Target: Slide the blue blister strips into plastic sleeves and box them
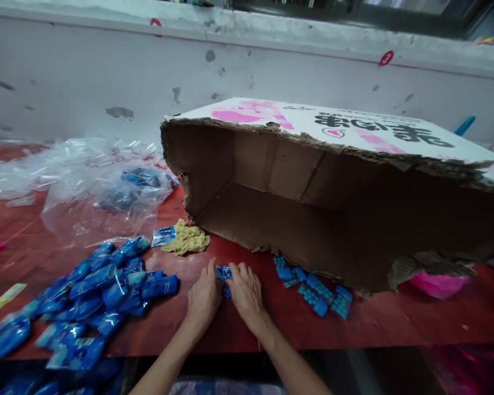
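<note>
Head view: two hands meet on a red table (395, 323).
Left hand (203, 299): fingers pinch a blue packet (223, 272).
Right hand (247, 293): fingers closed on the same packet.
Beside: torn cardboard box (333, 186), blue packet pile (94, 296).

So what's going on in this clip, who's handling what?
A person's left hand and right hand together pinch one small blue packet on the red table. A heap of similar blue packets lies to the left, with a few more by the mouth of a torn cardboard box lying on its side. A clear plastic bag and a crumpled tan cloth sit behind.
</note>
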Demonstrator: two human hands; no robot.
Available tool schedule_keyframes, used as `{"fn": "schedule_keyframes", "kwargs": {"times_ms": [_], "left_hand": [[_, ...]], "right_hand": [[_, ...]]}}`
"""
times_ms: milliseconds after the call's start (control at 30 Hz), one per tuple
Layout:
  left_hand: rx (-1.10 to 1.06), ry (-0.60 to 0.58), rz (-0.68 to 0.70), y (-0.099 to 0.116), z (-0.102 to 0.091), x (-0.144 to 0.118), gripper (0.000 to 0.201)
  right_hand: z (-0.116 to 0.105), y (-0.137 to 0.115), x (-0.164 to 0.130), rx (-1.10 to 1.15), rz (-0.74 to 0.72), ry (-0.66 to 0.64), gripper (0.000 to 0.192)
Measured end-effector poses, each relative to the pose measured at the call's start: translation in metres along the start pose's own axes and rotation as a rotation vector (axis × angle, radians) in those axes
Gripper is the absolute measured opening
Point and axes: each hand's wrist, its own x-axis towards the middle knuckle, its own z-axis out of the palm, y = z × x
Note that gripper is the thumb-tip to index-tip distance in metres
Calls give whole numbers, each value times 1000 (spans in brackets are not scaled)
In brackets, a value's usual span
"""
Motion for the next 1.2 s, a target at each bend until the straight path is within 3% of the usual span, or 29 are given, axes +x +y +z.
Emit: {"fn": "schedule_keyframes", "kwargs": {"times_ms": [100,200,300,400,500,567,633,700,800,867,933,1033,1100,1200], "left_hand": [[97,57,29,-6,-3,-10,48],[49,156,100,-15,0,-26,40],[79,188,117,-18,6,-42,34],[108,164,95,-16,9,-51,33],[-166,195,63,-17,7,-53,34],[-449,210,-42,-17,4,-55,39],[-735,156,-223,-16,0,-58,53],[-999,12,-376,-12,-5,-61,62],[-1260,-143,-473,-4,-10,-63,51],[-1331,-124,-495,-2,-10,-61,43],[-1348,-97,-497,-1,-7,-60,39],[-1344,-81,-467,0,-3,-57,36],[-1330,-29,-443,2,-1,-56,34],[-1339,28,-415,6,1,-55,32]], "right_hand": [[-8,8,-11,-11,-8,77,36],[-10,15,-24,-3,-40,116,27],[0,15,-33,-76,-79,110,16],[13,15,-37,-141,-109,149,17],[19,17,-37,-130,-134,196,18],[15,16,-39,-78,-147,228,19],[8,12,-43,-13,-149,247,22],[-1,5,-51,44,-151,250,26],[-11,-6,-59,186,-166,232,28],[-11,-10,-60,384,-103,227,23],[-8,-11,-54,652,64,181,31],[2,-9,-41,1005,276,-37,22],[10,-9,-35,1089,296,-125,18],[18,-11,-34,1083,316,-98,20]]}}
